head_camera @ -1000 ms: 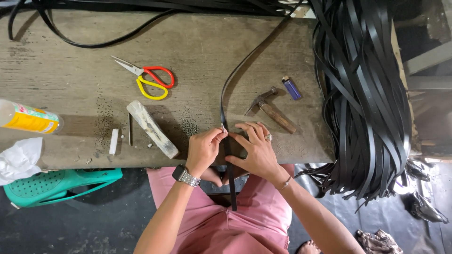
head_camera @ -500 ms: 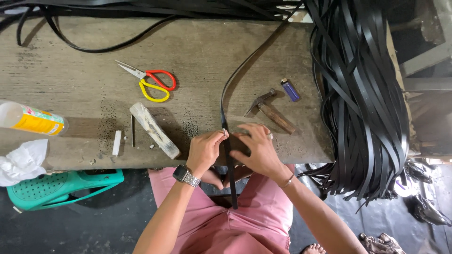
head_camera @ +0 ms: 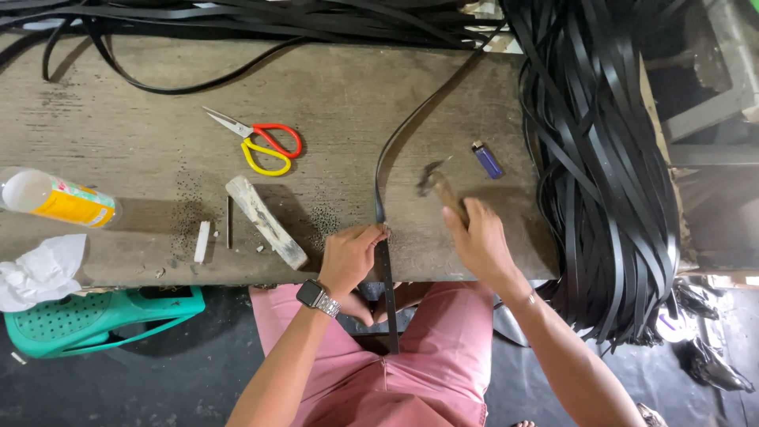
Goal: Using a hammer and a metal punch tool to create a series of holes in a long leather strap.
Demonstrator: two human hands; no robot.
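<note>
A long black strap (head_camera: pixel 385 166) runs from the pile at the back down over the near edge of the worn wooden bench (head_camera: pixel 332 103). My left hand (head_camera: pixel 349 255), with a watch on its wrist, pinches the strap at the bench's near edge. My right hand (head_camera: pixel 478 241) closes around the wooden handle of a small hammer (head_camera: pixel 436 183), whose metal head sits just right of the strap.
Red-and-yellow scissors (head_camera: pixel 261 142), a wooden stick (head_camera: pixel 265 221), a thin dark rod and white chalk (head_camera: pixel 202 241) lie left. A blue lighter (head_camera: pixel 487 159) lies right. A heap of black straps (head_camera: pixel 601 158) hangs off the right end. A bottle (head_camera: pixel 59 198), white cloth and green stool (head_camera: pixel 95 316) are far left.
My right hand left the strap, moved right and took hold of the hammer's handle. My left hand stayed on the strap at the bench edge.
</note>
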